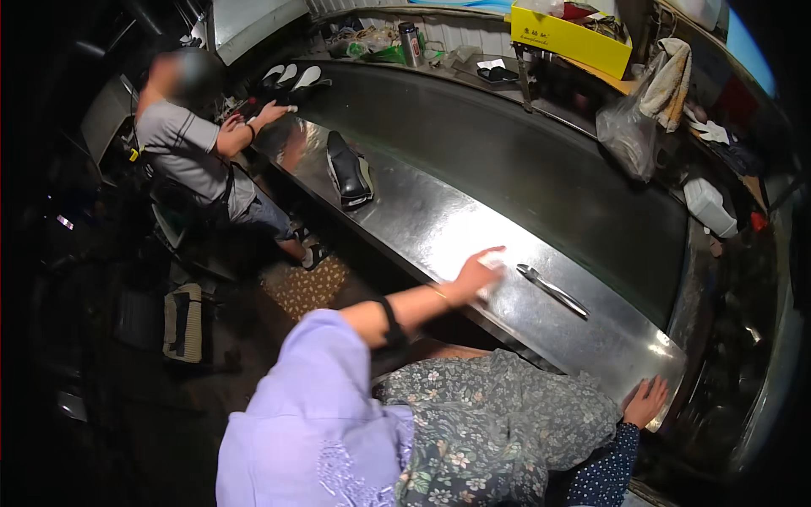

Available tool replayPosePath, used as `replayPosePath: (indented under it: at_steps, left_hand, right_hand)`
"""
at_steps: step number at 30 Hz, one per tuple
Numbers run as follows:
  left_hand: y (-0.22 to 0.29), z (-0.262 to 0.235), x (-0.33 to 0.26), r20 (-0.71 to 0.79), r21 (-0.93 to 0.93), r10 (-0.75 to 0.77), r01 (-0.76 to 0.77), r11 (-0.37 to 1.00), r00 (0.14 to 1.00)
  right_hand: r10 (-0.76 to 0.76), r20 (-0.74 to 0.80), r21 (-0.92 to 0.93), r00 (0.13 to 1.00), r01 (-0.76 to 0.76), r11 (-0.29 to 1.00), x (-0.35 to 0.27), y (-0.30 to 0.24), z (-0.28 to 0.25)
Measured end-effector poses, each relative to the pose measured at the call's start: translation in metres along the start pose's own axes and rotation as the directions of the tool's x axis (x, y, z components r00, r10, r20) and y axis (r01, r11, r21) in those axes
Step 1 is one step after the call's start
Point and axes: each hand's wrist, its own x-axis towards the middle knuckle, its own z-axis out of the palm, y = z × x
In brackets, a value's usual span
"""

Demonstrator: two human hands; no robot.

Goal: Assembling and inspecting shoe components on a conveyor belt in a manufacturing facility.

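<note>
And it's a workshop, a shoe workshop by the look of it! Long metal bench (pixel 422 217), black shoe (pixel 345 171) up on it, metal hand tool (pixel 553 291) further along, co-worker (pixel 179 131) at the far end, and there's a yellow box (pixel 568 42), crammed full, above the dark surface (pixel 498 152).

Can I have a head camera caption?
Left hand and right hand at a shiny metal table, with tool and shoe.

Glare on bench (pixel 460 224), murky edges, perhaps blurred
</note>
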Motion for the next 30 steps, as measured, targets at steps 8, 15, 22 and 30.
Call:
replayPosePath:
  at_steps: [8, 15, 22, 30]
  left_hand:
    - [-0.104, -0.302, 0.025, -0.561, 0.101, -0.664, 0.837, 0.538, 0.495]
    - [-0.033, -0.249, 0.071, 0.131, 0.657, 0.007, -0.092, 0.748, 0.991]
    - [-0.081, -0.362, 0.050, -0.365, 0.800, -0.459, 0.526, 0.290, 0.810]
    - [-0.079, -0.359, 0.103, -0.368, 0.867, -0.605, 0.496, 0.051, 0.706]
  right_hand:
    - [-0.039, 0.066, 0.089, 0.997, 0.033, 0.995, -0.056, 0.041, 0.023]
    - [0.297, 0.140, 0.391, 0.945, -0.328, 0.860, -0.194, 0.051, -0.007]
    - [0.497, 0.334, 0.240, 0.801, -0.582, 0.777, -0.298, 0.030, -0.049]
    - [0.569, 0.505, 0.349, 0.649, -0.757, 0.553, -0.303, -0.028, -0.067]
